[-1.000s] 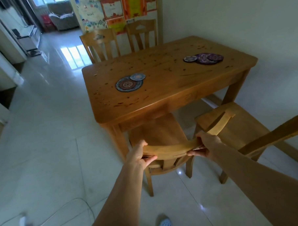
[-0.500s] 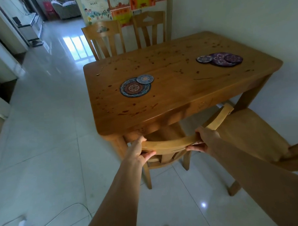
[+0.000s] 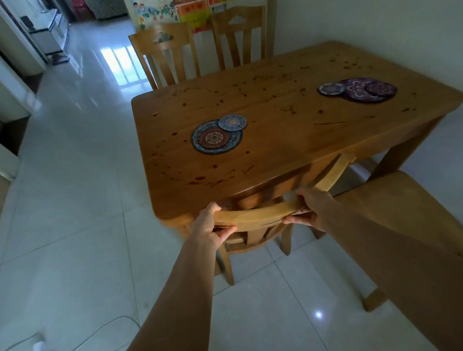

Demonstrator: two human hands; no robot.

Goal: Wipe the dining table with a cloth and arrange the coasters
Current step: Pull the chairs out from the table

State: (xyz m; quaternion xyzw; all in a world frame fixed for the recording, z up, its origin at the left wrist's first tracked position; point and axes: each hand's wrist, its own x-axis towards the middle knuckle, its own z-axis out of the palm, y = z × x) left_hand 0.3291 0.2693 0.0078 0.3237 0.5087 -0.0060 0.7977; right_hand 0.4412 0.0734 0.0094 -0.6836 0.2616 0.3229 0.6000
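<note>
The wooden dining table (image 3: 277, 152) fills the middle of the head view, its top speckled with dark spots. On its left half lies a large blue-and-red round coaster (image 3: 213, 140) with a small blue coaster (image 3: 233, 122) overlapping its far edge. Near the right end lies a cluster of purple coasters (image 3: 359, 89). My left hand (image 3: 210, 225) and my right hand (image 3: 310, 206) both grip the curved top rail of a wooden chair (image 3: 256, 216) whose seat sits under the table's near edge. No cloth is in view.
A second chair (image 3: 402, 215) stands at the right, close to my right arm. Two more chairs (image 3: 164, 51) stand at the table's far side against a wall with posters. A white cable (image 3: 73, 338) lies on the tiled floor at bottom left.
The chair has slid forward under the table with both hands on its rail. I have stepped closer, so the table looms larger.
</note>
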